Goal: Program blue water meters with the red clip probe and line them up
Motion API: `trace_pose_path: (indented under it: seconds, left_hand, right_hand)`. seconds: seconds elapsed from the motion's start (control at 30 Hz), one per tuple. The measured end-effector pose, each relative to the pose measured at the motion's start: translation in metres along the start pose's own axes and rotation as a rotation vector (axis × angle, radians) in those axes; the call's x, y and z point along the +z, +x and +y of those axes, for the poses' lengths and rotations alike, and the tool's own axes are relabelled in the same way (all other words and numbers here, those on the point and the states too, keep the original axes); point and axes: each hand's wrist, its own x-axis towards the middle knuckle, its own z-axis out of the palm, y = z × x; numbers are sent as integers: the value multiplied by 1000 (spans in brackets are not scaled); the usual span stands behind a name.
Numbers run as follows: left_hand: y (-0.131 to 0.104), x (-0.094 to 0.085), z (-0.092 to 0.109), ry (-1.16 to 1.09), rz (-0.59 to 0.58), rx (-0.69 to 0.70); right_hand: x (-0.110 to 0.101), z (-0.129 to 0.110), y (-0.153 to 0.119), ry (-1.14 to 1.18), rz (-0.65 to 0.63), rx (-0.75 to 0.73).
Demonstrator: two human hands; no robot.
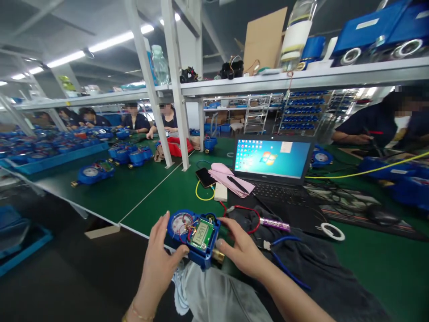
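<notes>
Both hands hold a blue water meter (196, 257) above the front edge of the green table. Its body is uncovered, showing a round dial, thin coloured wires and a green circuit board with a lit-digit display (203, 233). My left hand (159, 250) wraps the left side, thumb on the near edge. On the other side, my right hand (239, 246) grips the housing with thumb and fingers, near a brass pipe end (217, 256). To the right lie blue-handled pliers (290, 264) on a dark cloth (321, 259).
A laptop (271, 156) stands open behind, with pink papers (231, 180), a phone (205, 177) and a white box (220, 192) beside it. A white ring (332, 231) lies right. More meters (92, 173) stand left. White shelf posts (176, 112) rise ahead; several people sit beyond.
</notes>
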Motion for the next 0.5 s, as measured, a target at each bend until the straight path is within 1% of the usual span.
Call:
trace_pose_path:
  seconds: [0.03, 0.07, 0.1, 0.13, 0.17, 0.23, 0.3, 0.37, 0.43, 0.5]
  left_hand:
    - [-11, 3, -2, -70, 85, -118]
    - [-22, 7, -3, -151, 145, -238]
    - [-32, 11, -3, -243, 172, -353]
    - [-40, 16, -3, -345, 148, -452]
    - [-46, 20, -1, -454, 89, -544]
    - [-49, 24, 4, -674, -58, -678]
    - [-45, 23, 10, -862, -154, -757]
    - [-37, 18, 18, -986, -191, -788]
    - [-30, 13, 24, -1052, -225, -808]
    - [-26, 9, 28, -1041, -255, -832]
  right_hand:
    - [6, 5, -3, 101, -9, 17]
    - [12, 10, -5, 204, -18, 42]
    - [19, 16, -7, 294, -18, 69]
    - [24, 22, -8, 362, -5, 98]
    - [30, 29, -9, 406, 23, 125]
    - [39, 40, -8, 452, 90, 155]
    - [46, 48, -6, 507, 109, 164]
    - [50, 50, -4, 581, 62, 172]
    - [54, 45, -5, 664, 27, 187]
    - [58, 34, -9, 728, 51, 189]
